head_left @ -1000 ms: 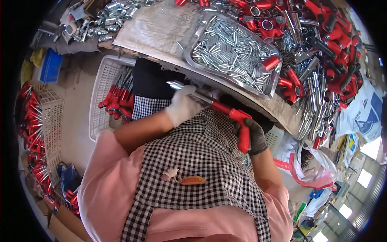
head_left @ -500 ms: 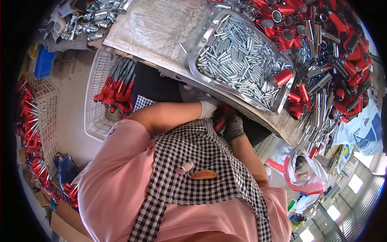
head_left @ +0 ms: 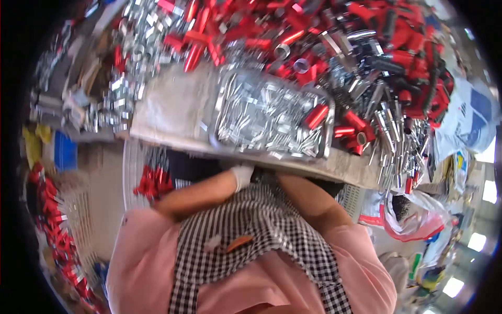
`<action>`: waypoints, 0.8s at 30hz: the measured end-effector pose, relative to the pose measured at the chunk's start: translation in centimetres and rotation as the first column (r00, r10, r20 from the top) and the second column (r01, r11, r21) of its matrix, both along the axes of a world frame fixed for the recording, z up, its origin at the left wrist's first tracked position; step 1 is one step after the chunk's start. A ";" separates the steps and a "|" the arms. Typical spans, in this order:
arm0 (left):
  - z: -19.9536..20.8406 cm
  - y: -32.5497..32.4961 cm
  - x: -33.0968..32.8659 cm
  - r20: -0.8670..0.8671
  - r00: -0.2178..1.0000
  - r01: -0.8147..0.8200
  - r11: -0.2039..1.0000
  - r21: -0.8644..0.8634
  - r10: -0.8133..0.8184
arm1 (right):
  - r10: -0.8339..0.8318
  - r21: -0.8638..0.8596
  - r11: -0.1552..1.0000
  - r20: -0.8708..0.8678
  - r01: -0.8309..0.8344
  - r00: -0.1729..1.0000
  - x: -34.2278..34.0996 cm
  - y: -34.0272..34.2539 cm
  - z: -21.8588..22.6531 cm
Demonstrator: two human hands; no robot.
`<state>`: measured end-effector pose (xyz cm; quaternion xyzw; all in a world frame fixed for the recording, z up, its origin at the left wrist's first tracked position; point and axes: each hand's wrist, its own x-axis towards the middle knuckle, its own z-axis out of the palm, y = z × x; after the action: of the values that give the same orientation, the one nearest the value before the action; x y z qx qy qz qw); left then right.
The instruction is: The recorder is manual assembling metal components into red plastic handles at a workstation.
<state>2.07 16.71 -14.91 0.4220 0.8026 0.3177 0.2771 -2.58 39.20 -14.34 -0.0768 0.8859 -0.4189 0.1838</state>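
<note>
My left hand (head_left: 243, 177), in a white glove, reaches under the front edge of the workbench (head_left: 172, 118). Its fingers are hidden. My right forearm (head_left: 308, 199) runs to the same spot in front of my checked apron, and the right hand is almost wholly hidden in the shadow under the edge. What either hand holds cannot be made out. Just above them on the bench stands a metal tray (head_left: 330, 133), filled with short silver pins (head_left: 251, 115). A red metal tube (head_left: 316, 116) lies on the pins at the right side.
Heaps of red tubes and handles (head_left: 251, 26) cover the back of the bench, with silver tubes (head_left: 387, 128) at the right. A white crate with red-handled tools (head_left: 155, 180) stands at lower left. Plastic bags (head_left: 418, 220) hang at the right.
The view has swung and blurred, showing more of the bench's back. My right hand, seen earlier in a grey glove beside a red piece, has slipped from sight under the edge.
</note>
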 end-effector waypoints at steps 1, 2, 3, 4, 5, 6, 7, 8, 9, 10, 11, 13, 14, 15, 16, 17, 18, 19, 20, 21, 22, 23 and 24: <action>0.7 0.3 -0.4 0.001 1.000 0.030 0.999 -0.037 -0.030 | -0.033 -0.001 0.999 -0.038 0.033 0.999 -1.4 0.5 0.7; 1.2 0.7 -0.5 0.010 0.999 0.042 0.996 -0.076 -0.041 | -0.050 -0.005 0.999 -0.068 0.050 0.996 -2.7 1.1 1.1; 1.8 0.9 -0.7 0.023 0.999 0.050 0.992 -0.114 -0.048 | -0.064 -0.008 0.998 -0.094 0.064 0.993 -3.9 1.6 1.5; 2.1 1.1 -0.8 0.040 0.998 0.051 0.988 -0.147 -0.046 | -0.070 -0.005 0.998 -0.116 0.070 0.991 -5.0 2.4 1.8; 2.5 1.0 -0.3 0.069 0.997 0.045 0.983 -0.179 -0.033 | -0.067 -0.003 0.998 -0.125 0.067 0.990 -5.6 2.9 2.0; 2.7 1.4 -0.8 0.101 0.995 0.039 0.977 -0.211 -0.018 | -0.063 0.001 0.998 -0.131 0.064 0.989 -6.2 3.5 2.2; 2.8 1.5 -0.8 0.161 0.987 0.038 0.967 -0.251 0.003 | -0.057 -0.005 0.998 -0.108 0.057 0.993 -4.9 3.1 1.8; 2.6 1.9 -1.8 0.202 0.979 0.039 0.958 -0.286 0.020 | -0.055 -0.005 0.998 -0.104 0.055 0.993 -4.8 3.0 1.8; 2.5 2.2 -1.9 0.241 0.970 0.043 0.947 -0.319 0.038 | -0.054 -0.005 0.999 -0.100 0.054 0.994 -4.8 2.9 1.9; 2.5 1.9 -1.1 0.278 0.959 0.048 0.935 -0.351 0.055 | -0.054 -0.004 0.999 -0.097 0.054 0.994 -4.7 2.9 1.9; 2.5 2.1 -1.3 0.310 0.948 0.053 0.923 -0.380 0.073 | -0.054 -0.001 0.999 -0.099 0.054 0.994 -4.8 3.1 2.0; -3.7 2.3 2.1 0.195 0.962 -0.114 0.933 -0.341 0.189 | -0.043 0.004 0.999 -0.087 0.043 0.995 -4.2 3.2 2.2; -3.4 2.8 2.5 0.087 0.951 -0.262 0.922 -0.286 0.297 | -0.044 0.007 0.999 -0.079 0.045 0.996 -3.6 3.4 2.1; -3.2 3.0 2.6 -0.013 0.913 -0.402 0.891 -0.214 0.408 | -0.045 0.010 0.999 -0.070 0.045 0.997 -3.0 3.5 2.1; -3.4 3.2 0.6 0.214 0.927 -0.220 0.910 -0.351 0.307 | -0.043 0.012 0.999 -0.060 0.044 0.997 -2.5 3.6 2.0; -3.1 2.8 1.4 0.251 0.926 -0.179 0.913 -0.366 0.282 | -0.047 0.017 0.999 -0.034 0.047 0.998 -0.7 3.7 1.9; -2.0 2.6 0.6 0.271 0.921 -0.164 0.911 -0.378 0.279 | -0.028 0.019 0.999 -0.026 0.029 0.999 -0.6 3.8 2.1; -0.3 2.6 0.2 0.213 0.972 -0.012 0.925 -0.381 0.101 | -0.008 0.021 1.000 -0.018 0.009 1.000 -0.6 3.9 2.2; 1.4 2.8 -1.0 0.302 0.951 0.068 0.904 -0.422 0.069 | 0.003 0.019 1.000 -0.007 -0.003 1.000 -0.2 3.6 2.1; 2.2 3.1 -1.3 0.397 0.917 0.152 0.879 -0.453 0.046 | 0.017 0.014 1.000 0.010 -0.017 1.000 0.7 3.2 2.0; 1.7 3.1 -0.7 0.406 0.912 0.143 0.878 -0.456 0.062 | 0.032 0.009 0.999 0.026 -0.032 0.999 1.5 2.9 1.8; 0.9 3.4 -1.0 0.385 0.916 0.079 0.888 -0.454 0.116 | 0.050 0.004 0.999 0.028 -0.051 0.998 1.4 2.7 2.2; -0.4 3.3 -0.8 0.368 0.915 0.019 0.892 -0.451 0.167 | 0.066 -0.001 0.998 0.036 -0.066 0.997 1.9 2.2 2.3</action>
<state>1.30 20.00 -15.34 0.2424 0.7964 0.2150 0.5106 -0.69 41.45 -12.06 -0.0986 0.8794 -0.4141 0.2134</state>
